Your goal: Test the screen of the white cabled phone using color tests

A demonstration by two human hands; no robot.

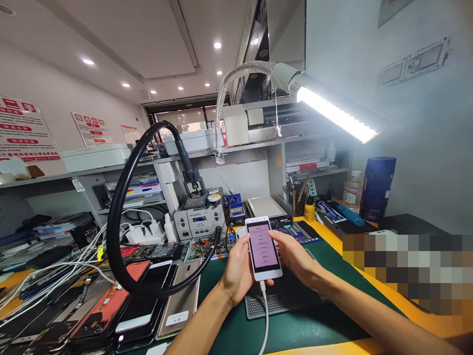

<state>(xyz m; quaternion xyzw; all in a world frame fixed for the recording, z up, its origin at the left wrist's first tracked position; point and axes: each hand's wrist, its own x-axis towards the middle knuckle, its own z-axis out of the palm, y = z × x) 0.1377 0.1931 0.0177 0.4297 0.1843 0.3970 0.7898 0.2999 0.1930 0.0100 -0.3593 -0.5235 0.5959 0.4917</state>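
Note:
A white smartphone with a lit, pinkish screen of text lines is held upright between both hands. My left hand wraps its left edge, thumb along the side and a fingertip showing below. On the other side, my right hand grips the right edge, its thumb or finger near the screen's upper right; the remaining fingers are hidden behind. A white cable is plugged into the phone's bottom end. Beneath the hands lies a dark work pad with a perforated grey edge on a green mat.
Phones and phone parts lie in rows at left, under the looped black hose of a hot-air station. A lit lamp hangs above. Bottles, including a yellow one, and a blue can stand at right.

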